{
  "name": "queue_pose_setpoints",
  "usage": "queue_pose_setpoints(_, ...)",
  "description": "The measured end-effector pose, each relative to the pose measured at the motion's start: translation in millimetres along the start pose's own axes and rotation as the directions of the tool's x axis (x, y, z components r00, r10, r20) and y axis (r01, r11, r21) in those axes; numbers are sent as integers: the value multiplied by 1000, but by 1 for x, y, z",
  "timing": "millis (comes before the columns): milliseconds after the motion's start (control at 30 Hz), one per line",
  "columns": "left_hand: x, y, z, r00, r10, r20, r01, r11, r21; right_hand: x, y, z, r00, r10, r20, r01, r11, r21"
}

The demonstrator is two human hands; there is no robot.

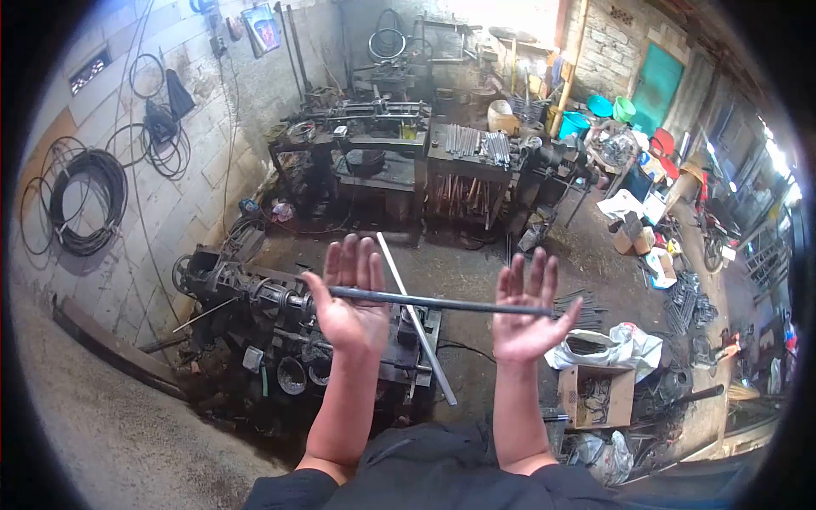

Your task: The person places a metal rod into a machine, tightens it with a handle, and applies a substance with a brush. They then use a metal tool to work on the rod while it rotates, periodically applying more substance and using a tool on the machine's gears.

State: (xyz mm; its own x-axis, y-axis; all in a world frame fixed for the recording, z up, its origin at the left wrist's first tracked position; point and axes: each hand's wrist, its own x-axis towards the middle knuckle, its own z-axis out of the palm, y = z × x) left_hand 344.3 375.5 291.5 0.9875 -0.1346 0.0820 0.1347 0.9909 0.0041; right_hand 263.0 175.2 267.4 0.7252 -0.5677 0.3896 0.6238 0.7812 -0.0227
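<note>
A dark metal rod (442, 303) lies across both of my upturned palms, spanning the gap between them. My left hand (350, 321) is open under the rod's left end, fingers stretched forward and thumb out to the side. Under the other end, my right hand (523, 338) is open too, its fingers extended and its thumb pointing right. Behind the rod, a pale straight metal bar (432, 355) slants down over the bed of a lathe-like machine (280, 295). Dark smudges mark the fingers of both hands.
Workbenches (387, 140) stand ahead, one bearing short metal rods (463, 140). A cardboard box (616, 414) and white sacks (639, 347) sit at lower right. Cable coils (64, 208) hang on the left wall. Teal basins (574, 124) and assorted clutter line the right side.
</note>
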Motion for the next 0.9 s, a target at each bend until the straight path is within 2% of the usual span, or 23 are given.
queue_pose_setpoints(33,-1,1,9,994,63,-94,-60,997,41,6,5,9,999,42,-29,-41,998,58)
queue_pose_setpoints(67,-1,3,8,994,51,-95,-48,998,41,11,9,16,995,86,-54,-80,990,117)
queue_pose_setpoints(133,1,8,9,999,36,25,-37,996,76,18,12,22,991,89,-104,-76,990,120)
queue_pose_setpoints(200,8,10,10,998,37,41,-40,995,87,22,10,24,979,149,-135,-133,984,121)
queue_pose_setpoints(267,16,11,9,989,116,96,-122,991,53,27,3,20,974,182,-136,-169,980,104)
queue_pose_setpoints(333,21,6,10,979,186,83,-191,980,57,32,-4,16,949,176,-263,-182,983,3)
queue_pose_setpoints(367,20,4,12,978,202,58,-203,979,17,33,-7,16,965,183,-189,-190,982,-18)
queue_pose_setpoints(467,17,-7,13,974,226,36,-225,974,-30,40,-17,18,956,224,-190,-226,974,11)
queue_pose_setpoints(533,15,-13,8,970,164,177,-156,986,-57,43,-25,23,953,239,-187,-237,971,36)
queue_pose_setpoints(600,14,-23,10,964,189,185,-189,982,-23,47,-31,20,947,267,-179,-259,964,65)
queue_pose_setpoints(667,9,-33,17,974,225,15,-225,974,16,47,-35,12,944,266,-194,-262,964,43)
queue_pose_setpoints(700,9,-35,12,975,214,55,-215,976,21,47,-37,9,940,268,-210,-269,963,28)
queue_pose_setpoints(733,8,-38,9,977,215,3,-215,976,27,47,-39,5,932,289,-217,-288,957,37)
queue_pose_setpoints(867,0,-44,0,981,194,22,-195,980,38,47,-51,-9,922,289,-256,-298,955,5)
queue_pose_setpoints(900,-1,-47,0,981,195,-10,-194,981,21,47,-55,-13,917,331,-221,-337,941,10)
